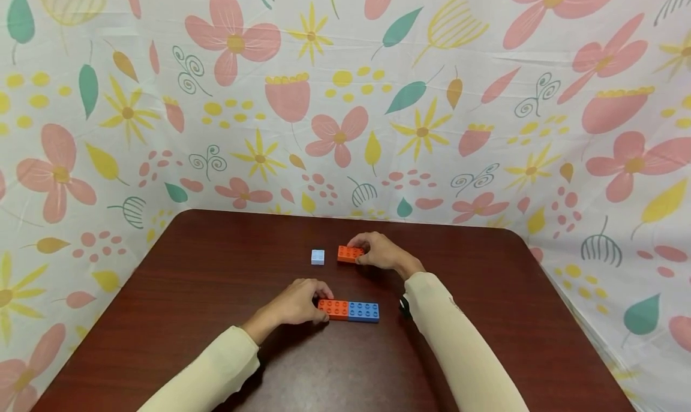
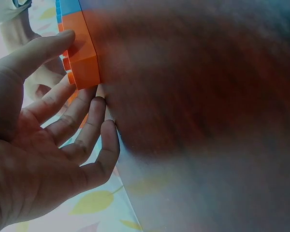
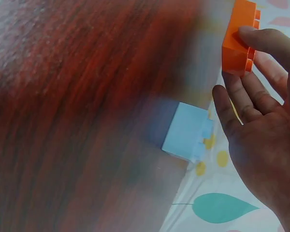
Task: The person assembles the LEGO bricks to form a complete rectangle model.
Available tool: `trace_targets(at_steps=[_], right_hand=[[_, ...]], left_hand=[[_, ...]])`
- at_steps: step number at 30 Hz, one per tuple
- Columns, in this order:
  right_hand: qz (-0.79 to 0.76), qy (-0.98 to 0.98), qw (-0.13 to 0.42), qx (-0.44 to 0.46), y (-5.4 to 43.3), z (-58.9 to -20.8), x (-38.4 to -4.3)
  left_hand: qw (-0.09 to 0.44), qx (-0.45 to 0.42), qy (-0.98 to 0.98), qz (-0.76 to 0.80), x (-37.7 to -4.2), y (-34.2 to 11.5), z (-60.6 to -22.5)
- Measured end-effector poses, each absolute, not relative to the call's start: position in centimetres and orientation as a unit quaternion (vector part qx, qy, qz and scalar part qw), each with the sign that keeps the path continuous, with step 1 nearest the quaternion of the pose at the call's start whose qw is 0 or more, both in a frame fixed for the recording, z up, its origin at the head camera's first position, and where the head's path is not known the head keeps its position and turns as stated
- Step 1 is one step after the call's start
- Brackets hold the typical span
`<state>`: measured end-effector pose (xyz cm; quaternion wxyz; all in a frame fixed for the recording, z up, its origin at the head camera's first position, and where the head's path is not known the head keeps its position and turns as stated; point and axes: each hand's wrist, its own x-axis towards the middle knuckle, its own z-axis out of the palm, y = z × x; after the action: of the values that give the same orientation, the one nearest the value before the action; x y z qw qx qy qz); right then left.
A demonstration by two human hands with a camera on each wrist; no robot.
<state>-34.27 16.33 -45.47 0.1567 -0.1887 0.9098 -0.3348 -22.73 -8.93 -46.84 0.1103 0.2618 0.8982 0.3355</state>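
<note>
Table [image 1: 518, 292]: far edge ran behind the bricks, some wood btwn it & them, floral cloth [image 1: 340, 94] right past the edge. Wood ran on well out to L & R of the bricks; a strip also lay btwn front pair & back ones, so those stood apart

L hand [image 1: 296, 302] had a grip on L end of front orange brick [image 1: 337, 309], thumb on near side, fingers on far side. Blue brick [image 1: 364, 312] butted end to end on its R, studs up; can't tell if locked tog

R hand [image 1: 382, 253] pinched R end of back orange brick [image 1: 349, 254], thumb nearside, fingers far side. Can't tell if brick was off the wood

Light blue brick [image 1: 318, 256], smaller, sat just L of back orange one, not touching, studs up. It was the nearest thing in the way on that side; R sleeve [image 1: 450, 334] crossed the wood R of the blue one
</note>
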Motion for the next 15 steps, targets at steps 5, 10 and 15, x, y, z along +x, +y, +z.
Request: trace_targets(at_steps=[5, 10, 15], right_hand=[[-0.341, 0.905, 0.140, -0.215, 16.7, -44.9, -33.7], [-0.337, 0.902, 0.132, -0.236, 16.9, -44.6, -32.9], [-0.339, 0.896, 0.121, -0.261, 17.3, -44.1, -31.8]], left_hand=[[0.101, 0.265, 0.899, 0.334, -22.8, -8.9, -47.0], [0.100, 0.265, 0.899, 0.333, -22.7, -9.0, -47.1], [0.095, 0.267, 0.900, 0.331, -22.6, -8.9, -47.2]])
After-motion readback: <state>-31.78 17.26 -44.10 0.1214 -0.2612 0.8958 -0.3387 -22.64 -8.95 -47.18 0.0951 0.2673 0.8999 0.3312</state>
